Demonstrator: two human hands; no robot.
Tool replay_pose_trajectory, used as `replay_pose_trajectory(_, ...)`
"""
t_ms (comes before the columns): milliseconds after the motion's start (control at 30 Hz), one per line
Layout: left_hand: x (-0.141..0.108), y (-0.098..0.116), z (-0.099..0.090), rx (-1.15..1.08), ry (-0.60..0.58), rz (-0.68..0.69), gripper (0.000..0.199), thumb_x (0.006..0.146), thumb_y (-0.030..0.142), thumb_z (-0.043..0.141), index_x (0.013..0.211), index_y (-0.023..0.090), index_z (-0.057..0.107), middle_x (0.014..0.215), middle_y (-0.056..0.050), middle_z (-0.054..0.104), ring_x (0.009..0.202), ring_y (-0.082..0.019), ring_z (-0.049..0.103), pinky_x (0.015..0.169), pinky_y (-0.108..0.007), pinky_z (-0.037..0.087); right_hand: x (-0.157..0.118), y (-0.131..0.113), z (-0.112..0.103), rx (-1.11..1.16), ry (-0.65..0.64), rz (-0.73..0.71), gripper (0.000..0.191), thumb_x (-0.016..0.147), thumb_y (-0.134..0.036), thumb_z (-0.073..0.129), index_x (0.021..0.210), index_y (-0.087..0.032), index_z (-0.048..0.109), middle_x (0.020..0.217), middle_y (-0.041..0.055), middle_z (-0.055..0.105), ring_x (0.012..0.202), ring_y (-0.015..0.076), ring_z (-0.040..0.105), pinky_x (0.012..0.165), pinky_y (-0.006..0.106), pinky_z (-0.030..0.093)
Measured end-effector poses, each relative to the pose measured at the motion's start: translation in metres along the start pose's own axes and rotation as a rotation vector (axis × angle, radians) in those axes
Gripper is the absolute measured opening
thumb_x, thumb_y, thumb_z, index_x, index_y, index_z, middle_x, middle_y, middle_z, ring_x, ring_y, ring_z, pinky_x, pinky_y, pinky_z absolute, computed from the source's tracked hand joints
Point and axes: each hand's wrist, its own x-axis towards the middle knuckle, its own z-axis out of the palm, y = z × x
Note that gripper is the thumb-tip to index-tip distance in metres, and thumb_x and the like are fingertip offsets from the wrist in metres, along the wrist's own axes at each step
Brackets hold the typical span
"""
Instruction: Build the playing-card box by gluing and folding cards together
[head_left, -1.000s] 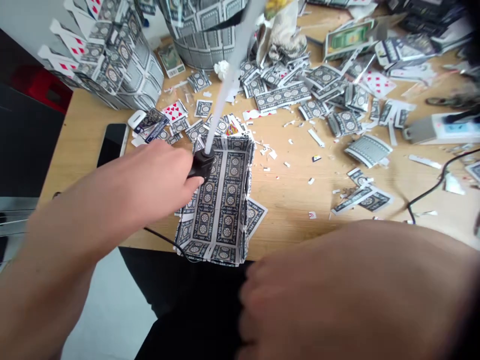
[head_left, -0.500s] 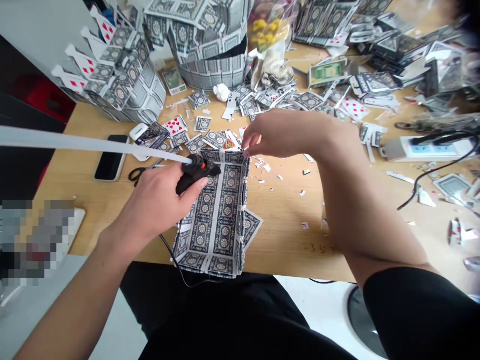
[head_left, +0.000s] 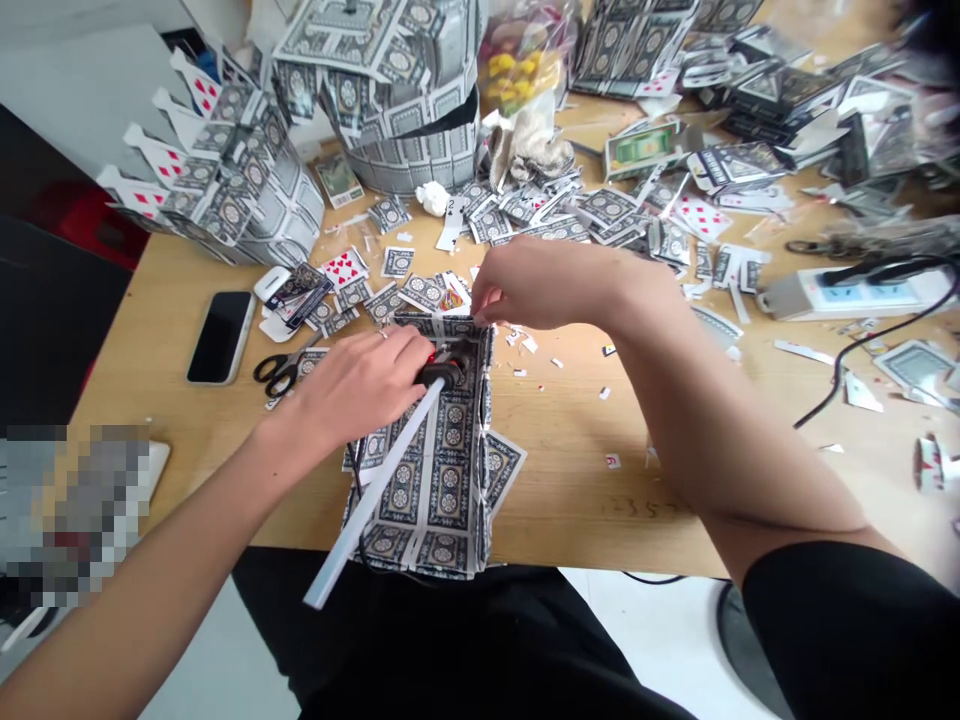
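Note:
My left hand (head_left: 375,380) is closed around a black hot glue gun (head_left: 444,374), over the far part of an open box made of playing cards (head_left: 451,470). A long white glue stick (head_left: 371,500) sticks out of the gun's back and points toward me across the box. At the box's far right corner my right hand (head_left: 517,285) is pinched, fingertips at the rim; the hand itself hides most of what lies between them. A loose card (head_left: 504,465) lies partly under the box's right side.
Scissors (head_left: 281,370) and a phone (head_left: 220,338) lie to the left. Larger card-built pieces (head_left: 247,180) stand behind, near a card-covered round container (head_left: 420,140). Cut cards (head_left: 525,205) and scraps are scattered about. A power strip (head_left: 847,295) with a black cord sits at the right.
My left hand has turned the glue gun, so its glue stick swings from pointing left to pointing toward me. The gun now reaches farther right over the box. My right hand stays at the corner.

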Motion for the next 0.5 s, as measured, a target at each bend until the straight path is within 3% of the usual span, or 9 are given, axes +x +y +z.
replay_pose_trajectory(133, 0.003, -0.001, 0.004, 0.037, 0.034, 0.11, 0.013, 0.103, 0.012, 0.055, 0.107, 0.011, 0.067, 0.099, -0.011, 0.073, 0.089, -0.026, 0.071, 0.083, -0.039, 0.053, 0.003, 0.0, -0.004, -0.022, -0.087, -0.011, 0.023, 0.09, -0.022, 0.074, 0.108, -0.025, 0.088, 0.1, 0.0079, 0.081, 0.089, 0.0253, 0.075, 0.082, 0.039, 0.054)
replay_pose_trajectory(333, 0.008, -0.003, 0.005, 0.059, -0.043, 0.148, 0.016, 0.103, 0.007, 0.053, 0.111, 0.015, 0.065, 0.101, -0.008, 0.072, 0.084, -0.024, 0.069, 0.085, -0.039, 0.05, 0.002, -0.003, -0.005, -0.008, -0.104, 0.007, 0.022, 0.092, -0.02, 0.073, 0.107, -0.025, 0.088, 0.096, 0.0071, 0.081, 0.081, 0.0221, 0.073, 0.079, 0.037, 0.051)
replay_pose_trajectory(500, 0.015, -0.006, 0.0, 0.097, -0.123, 0.15, 0.02, 0.099, 0.001, 0.052, 0.1, 0.017, 0.064, 0.092, -0.005, 0.069, 0.078, -0.023, 0.068, 0.083, -0.038, 0.047, -0.005, -0.003, 0.0, 0.01, -0.037, 0.02, 0.022, 0.092, -0.022, 0.07, 0.106, -0.026, 0.086, 0.097, 0.0062, 0.081, 0.08, 0.0194, 0.072, 0.077, 0.033, 0.05)
